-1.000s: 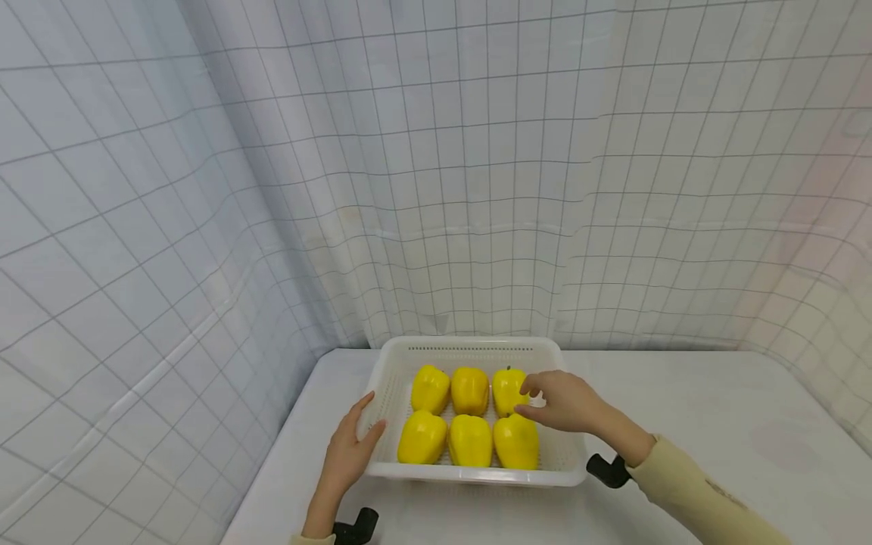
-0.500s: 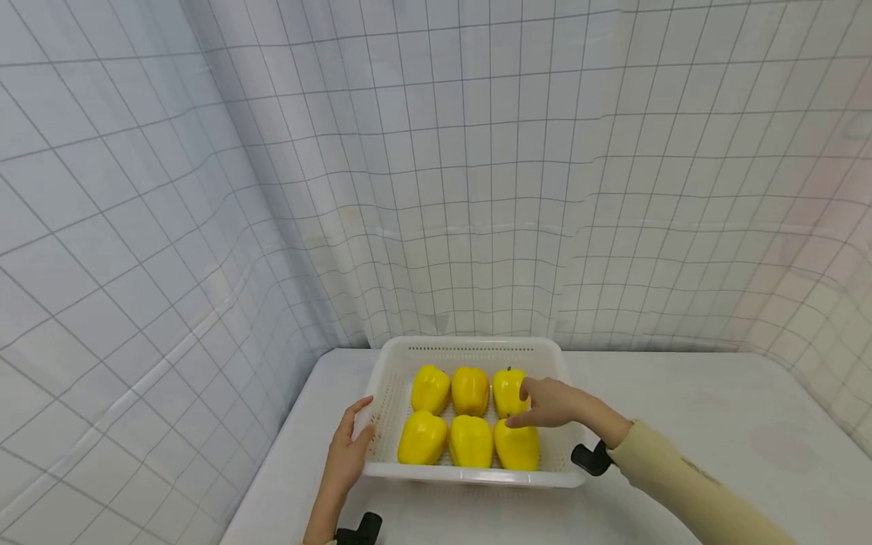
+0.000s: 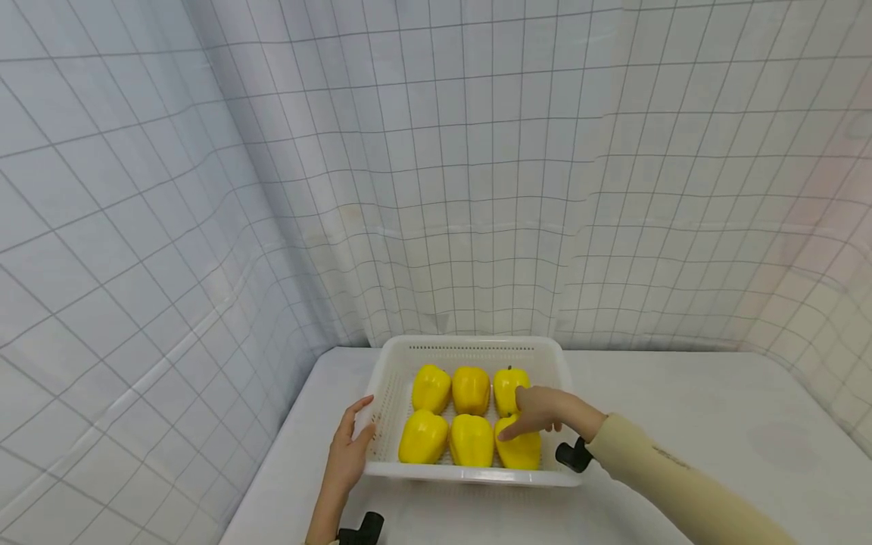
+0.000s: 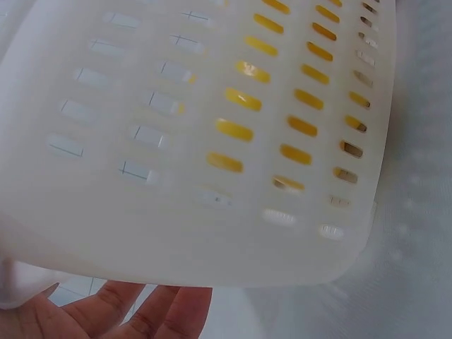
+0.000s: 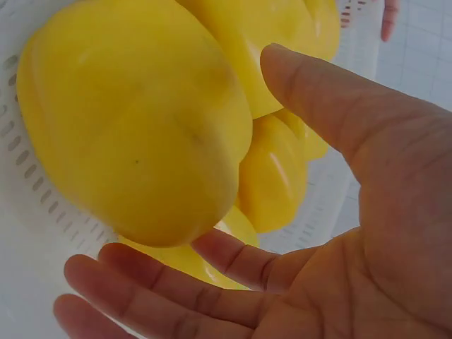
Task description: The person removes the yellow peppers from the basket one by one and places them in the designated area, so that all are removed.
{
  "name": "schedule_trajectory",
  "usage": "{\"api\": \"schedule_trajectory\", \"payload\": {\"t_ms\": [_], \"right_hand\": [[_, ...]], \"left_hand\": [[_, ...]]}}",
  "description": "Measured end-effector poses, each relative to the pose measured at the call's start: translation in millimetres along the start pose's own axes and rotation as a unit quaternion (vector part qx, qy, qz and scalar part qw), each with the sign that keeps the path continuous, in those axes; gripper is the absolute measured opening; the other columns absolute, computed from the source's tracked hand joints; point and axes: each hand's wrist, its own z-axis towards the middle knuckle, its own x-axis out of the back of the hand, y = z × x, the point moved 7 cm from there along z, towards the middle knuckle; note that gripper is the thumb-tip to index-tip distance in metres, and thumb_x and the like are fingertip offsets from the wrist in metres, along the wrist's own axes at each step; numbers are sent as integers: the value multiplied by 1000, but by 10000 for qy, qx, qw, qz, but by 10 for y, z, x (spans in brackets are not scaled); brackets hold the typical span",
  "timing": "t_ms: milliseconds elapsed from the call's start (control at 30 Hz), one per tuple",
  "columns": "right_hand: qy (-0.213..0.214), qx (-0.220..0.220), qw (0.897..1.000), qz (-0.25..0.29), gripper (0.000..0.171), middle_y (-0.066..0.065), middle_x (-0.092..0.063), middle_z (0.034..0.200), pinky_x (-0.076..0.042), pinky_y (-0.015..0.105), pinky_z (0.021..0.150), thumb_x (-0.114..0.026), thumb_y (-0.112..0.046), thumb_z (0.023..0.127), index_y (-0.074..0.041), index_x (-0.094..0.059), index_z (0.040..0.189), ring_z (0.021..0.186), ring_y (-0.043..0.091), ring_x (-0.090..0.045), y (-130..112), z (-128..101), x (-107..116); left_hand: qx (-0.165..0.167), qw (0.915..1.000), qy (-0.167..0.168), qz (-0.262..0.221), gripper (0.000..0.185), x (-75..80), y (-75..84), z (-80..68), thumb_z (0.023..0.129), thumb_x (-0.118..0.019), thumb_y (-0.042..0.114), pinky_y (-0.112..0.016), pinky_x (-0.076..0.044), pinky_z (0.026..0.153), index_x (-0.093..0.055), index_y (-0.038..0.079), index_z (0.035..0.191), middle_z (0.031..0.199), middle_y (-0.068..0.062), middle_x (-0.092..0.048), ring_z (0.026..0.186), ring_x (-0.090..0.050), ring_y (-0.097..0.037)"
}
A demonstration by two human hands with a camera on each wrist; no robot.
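Since a second ago my right hand (image 3: 538,412) has slid down and toward me, from above the back-right pepper to the gap between it and the front-right yellow bell pepper (image 3: 519,448), while my left hand (image 3: 349,453) has stayed on the basket's left rim. Nearest me, the left hand lies with fingers relaxed along the outer left wall of the white slotted plastic basket (image 3: 470,475), thumb near the lip; the left wrist view shows only the palm's edge below the wall (image 4: 212,141), so I cannot tell how firmly it presses. The right hand is spread, not pinching anything: in the right wrist view its fingers (image 5: 176,296) run under the front-right pepper (image 5: 134,120) and the thumb stands off to the side. I judge these peppers light, smooth and glossy, so likely a bit slippery, and firm enough to take a cupped hold around the broad body, not by the small stem. The basket looks thin and somewhat flexible, best held at its rim. Counting outward: two hands, one basket on the white bench (image 3: 681,424), and six yellow peppers in it, three in the front row and three in the back row (image 3: 470,390). Behind stands a gridded white curtain (image 3: 477,189).
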Motion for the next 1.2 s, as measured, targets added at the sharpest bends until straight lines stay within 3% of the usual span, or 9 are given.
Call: {"api": "schedule_trajectory", "payload": {"t_ms": [333,733,1200], "right_hand": [[-153,-425,9989,83,80,13,-58,94,-53,43,59,-79,-46,72,2,-49,128,69,30,-60,11,82,-77],[-441,-657,9968,108,70,12,-55,91,-54,46,60,-79,-47,71,-1,-51,116,70,32,-61,12,166,-162],[-709,-383,9954,524,72,11,-53,99,-53,50,67,-79,-42,73,0,-47,121,81,30,-59,32,183,-209]], "left_hand": [[6,10000,48,-1,44,-1,2,-10,93,-49,1,-57,-16,106,-47,10,136,143,-22,-39,134,-27,-37],[70,9999,59,-61,44,-13,-8,-14,94,-48,2,-62,-21,102,-47,11,137,144,-21,-38,132,-29,-40],[67,9999,30,-99,45,-7,-7,-13,93,-48,1,-62,-20,102,-46,9,137,144,-22,-37,133,-27,-40]]}}
